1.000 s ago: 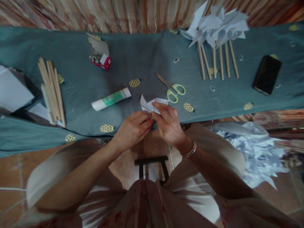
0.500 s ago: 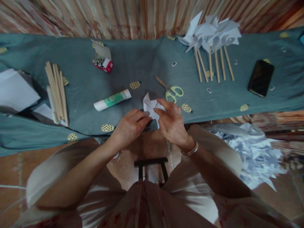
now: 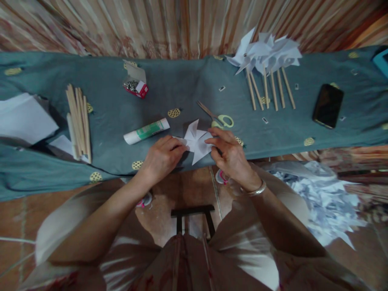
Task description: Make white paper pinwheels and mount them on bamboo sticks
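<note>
Curtains point(image 3: 169, 28) hang behind the green worktop point(image 3: 169, 87). The left hand point(image 3: 163, 157) pinches a pinwheel point(image 3: 198, 146); I can't tell about the right hand point(image 3: 233, 157).

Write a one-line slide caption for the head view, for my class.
Left hand pinches, right hand touches a white paper pinwheel; scissors and a green-labelled tube lie nearby.

Tube point(image 3: 147, 131) left of paper pinwheel point(image 3: 196, 143)

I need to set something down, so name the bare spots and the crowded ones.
Bare cloth: between the red box and the scissors, and between the wooden sticks and the glue stick. Crowded: around the paper pinwheel at the left hand and right hand, with the scissors close by.
</note>
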Motion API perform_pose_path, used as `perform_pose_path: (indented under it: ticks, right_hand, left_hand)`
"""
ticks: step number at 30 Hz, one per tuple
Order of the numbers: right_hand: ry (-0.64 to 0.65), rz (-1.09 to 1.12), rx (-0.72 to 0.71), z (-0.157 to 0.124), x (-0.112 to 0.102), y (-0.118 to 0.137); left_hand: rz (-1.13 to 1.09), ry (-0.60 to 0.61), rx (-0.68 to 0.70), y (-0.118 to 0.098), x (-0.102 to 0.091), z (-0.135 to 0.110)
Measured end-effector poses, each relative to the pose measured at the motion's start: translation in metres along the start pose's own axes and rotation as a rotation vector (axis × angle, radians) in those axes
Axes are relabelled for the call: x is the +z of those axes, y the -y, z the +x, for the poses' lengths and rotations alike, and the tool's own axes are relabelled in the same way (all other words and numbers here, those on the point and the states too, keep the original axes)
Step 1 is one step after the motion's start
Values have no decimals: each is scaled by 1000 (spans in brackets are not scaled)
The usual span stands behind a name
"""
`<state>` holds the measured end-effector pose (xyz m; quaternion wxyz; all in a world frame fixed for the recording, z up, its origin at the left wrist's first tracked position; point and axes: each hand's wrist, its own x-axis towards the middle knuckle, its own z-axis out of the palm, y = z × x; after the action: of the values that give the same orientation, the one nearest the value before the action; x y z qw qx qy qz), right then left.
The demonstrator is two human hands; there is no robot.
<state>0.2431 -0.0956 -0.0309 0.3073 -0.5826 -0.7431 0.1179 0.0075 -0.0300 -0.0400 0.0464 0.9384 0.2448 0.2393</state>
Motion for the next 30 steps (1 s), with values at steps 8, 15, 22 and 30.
perform_pose_path:
  ticks: [8, 15, 22, 30]
  right_hand:
    - [60, -20, 3, 3, -16, -5]
    - [105, -1, -42, 2, -17, 0]
    - [123, 72, -29, 4, -17, 8]
    - [154, 69, -73, 2, -6, 12]
  left_hand:
    - [-8, 18, -30, -2, -3, 0]
    - [-80, 15, -66, -5, -1, 1]
    - [-47, 12, -82, -3, -4, 4]
    - [-72, 16, -36, -22, -6, 3]
